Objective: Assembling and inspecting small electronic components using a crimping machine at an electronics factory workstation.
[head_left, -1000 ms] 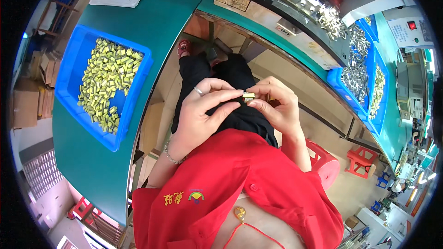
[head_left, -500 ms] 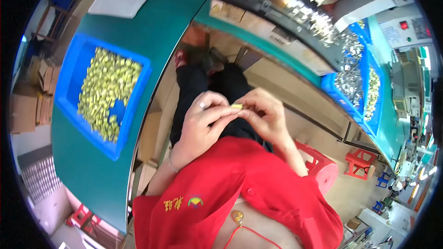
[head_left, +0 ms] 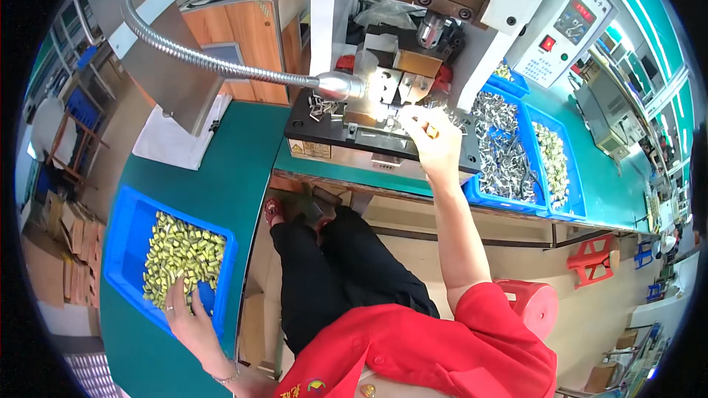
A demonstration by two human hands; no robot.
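Observation:
My left hand (head_left: 190, 323) reaches down into the near side of a blue bin (head_left: 127, 239) on the left. Its fingers are apart, with the tips among small yellow-green blocks (head_left: 184, 250). Over on the machine's lit black bed (head_left: 354, 134), my right hand (head_left: 435, 144) has its fingers curled together near the small metal fixture (head_left: 391, 88). Glare and the fingers hide whatever that hand may hold. Small silver metal parts (head_left: 321, 107) lie loose on the bed beside the fixture.
A bendy metal lamp (head_left: 343, 86) lights the bed, below the press head (head_left: 431, 28). To the right, one blue bin holds silver metal parts (head_left: 501, 147); another holds pale yellow pieces (head_left: 553, 166). A control box (head_left: 564, 26) stands behind them. A red stool (head_left: 527, 306) is beside me.
My hands were together over my lap around a small yellow-green piece. They have parted: left to the bin, right forward to the machine bed. The view has shifted toward the machine.

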